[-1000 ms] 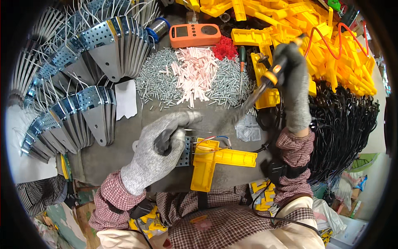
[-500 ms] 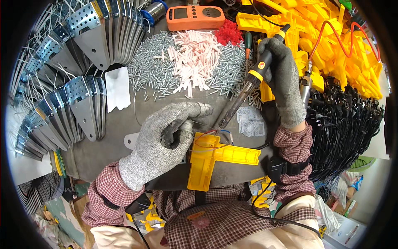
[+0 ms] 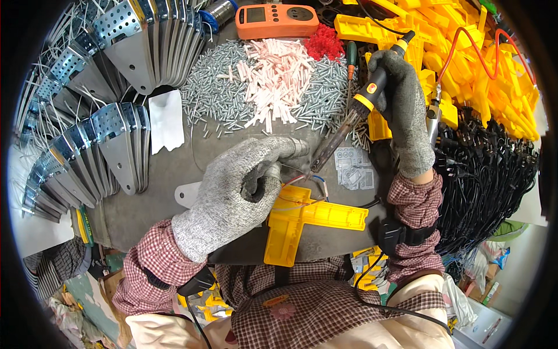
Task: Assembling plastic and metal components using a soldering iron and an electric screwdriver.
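My right hand [image 3: 401,110], in a grey glove, grips the black-and-yellow handle of a soldering iron [image 3: 343,135]. The iron slants down to the left, its tip by the joint of a red wire and a blue wire [image 3: 323,185]. These wires come out of a T-shaped yellow plastic housing [image 3: 290,218] lying at the table's near edge. To the left of the tip, my gloved left hand [image 3: 238,189] is closed in a pinch on a thin solder wire [image 3: 193,142], which trails back across the table. The fingers partly hide the strand's end.
Piles of screws [image 3: 215,87], pale pink sleeves [image 3: 270,81] and red bits [image 3: 324,43] lie ahead, below an orange meter [image 3: 276,22]. Grey metal brackets [image 3: 125,157] stand at left. Yellow housings [image 3: 459,64] and black plug cords [image 3: 482,180] crowd the right. A screwdriver [image 3: 351,55] lies near the iron.
Both hands have shifted slightly to the right, and the iron's tip has moved a little right and up along the wires. The yellow housing has barely moved.
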`<state>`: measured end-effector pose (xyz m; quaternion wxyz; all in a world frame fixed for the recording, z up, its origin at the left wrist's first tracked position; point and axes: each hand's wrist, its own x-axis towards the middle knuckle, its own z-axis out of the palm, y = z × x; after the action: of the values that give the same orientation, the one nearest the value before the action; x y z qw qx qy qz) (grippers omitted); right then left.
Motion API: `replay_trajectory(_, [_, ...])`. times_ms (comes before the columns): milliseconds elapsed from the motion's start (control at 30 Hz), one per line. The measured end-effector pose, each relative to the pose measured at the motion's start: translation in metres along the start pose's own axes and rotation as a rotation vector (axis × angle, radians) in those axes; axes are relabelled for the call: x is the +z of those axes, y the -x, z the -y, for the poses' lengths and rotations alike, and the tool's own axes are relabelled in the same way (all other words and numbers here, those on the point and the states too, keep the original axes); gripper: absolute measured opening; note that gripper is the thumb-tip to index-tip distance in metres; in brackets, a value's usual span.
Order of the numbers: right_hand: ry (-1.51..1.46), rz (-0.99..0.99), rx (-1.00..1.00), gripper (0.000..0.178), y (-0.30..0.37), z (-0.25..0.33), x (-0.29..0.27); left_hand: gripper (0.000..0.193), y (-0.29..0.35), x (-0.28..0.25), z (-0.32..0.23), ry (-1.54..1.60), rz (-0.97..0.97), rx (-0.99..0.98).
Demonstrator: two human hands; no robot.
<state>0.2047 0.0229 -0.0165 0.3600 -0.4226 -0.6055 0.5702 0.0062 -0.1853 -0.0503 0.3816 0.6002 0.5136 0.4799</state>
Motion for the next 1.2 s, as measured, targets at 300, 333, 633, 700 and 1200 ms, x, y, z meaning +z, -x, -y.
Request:
replay_trajectory(300, [-0.021, -0.028, 0.054, 0.028, 0.005, 0.007, 0.002, 0.031, -0.003, -0.006, -0.014, -0.164, 0.037, -0.071])
replay_trajectory(333, [-0.028, -0.038, 0.056, 0.028, 0.006, 0.010, 0.002, 0.031, -0.003, -0.006, -0.015, -0.228, 0.006, 0.011])
replay_trajectory(633, [-0.098, 0.062, -0.018, 0.033, 0.021, 0.014, 0.007, 0.036, 0.018, 0.000, -0.034, -0.251, 0.012, 0.058])
replay_trajectory(700, [-0.061, 0.068, -0.002, 0.033, 0.021, 0.013, 0.012, 0.038, 0.018, 0.001, -0.031, -0.246, 0.004, 0.071])
replay_trajectory(1200, [-0.074, 0.035, 0.018, 0.036, 0.018, 0.012, 0.018, 0.033, 0.017, 0.007, -0.029, -0.190, -0.015, 0.039])
